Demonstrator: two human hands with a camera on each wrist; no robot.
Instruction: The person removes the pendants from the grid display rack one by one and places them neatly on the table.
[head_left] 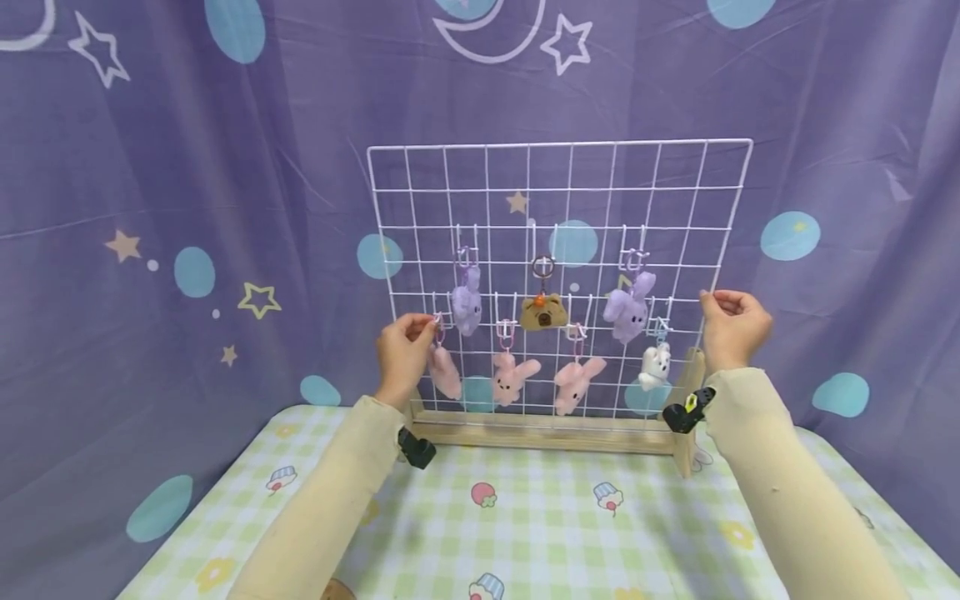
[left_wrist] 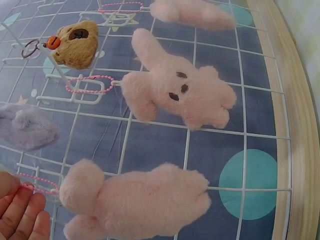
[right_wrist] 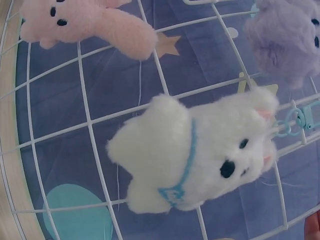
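Observation:
My left hand (head_left: 402, 350) pinches the pink bead chain (left_wrist: 37, 182) of a pink plush bunny keychain (left_wrist: 135, 202) by a hook at the lower left of the white wire grid (head_left: 558, 144). That bunny's back faces the left wrist camera. At the grid's right edge, my right hand (head_left: 735, 327) pinches the side wire between thumb and forefinger. Nearest to it hangs a white plush dog keychain (right_wrist: 200, 155) with a blue band. Two more pink bunnies, one in the middle (head_left: 513, 377) and one further right (head_left: 577, 385), hang in the lower row.
Above them hang a purple plush keychain (head_left: 467, 302), a brown bear-head keychain (head_left: 543, 313) and another purple plush (head_left: 628, 310). The grid stands in a wooden base (head_left: 540, 433) on a green checked tablecloth (head_left: 540, 533). A purple curtain (head_left: 187, 150) hangs behind.

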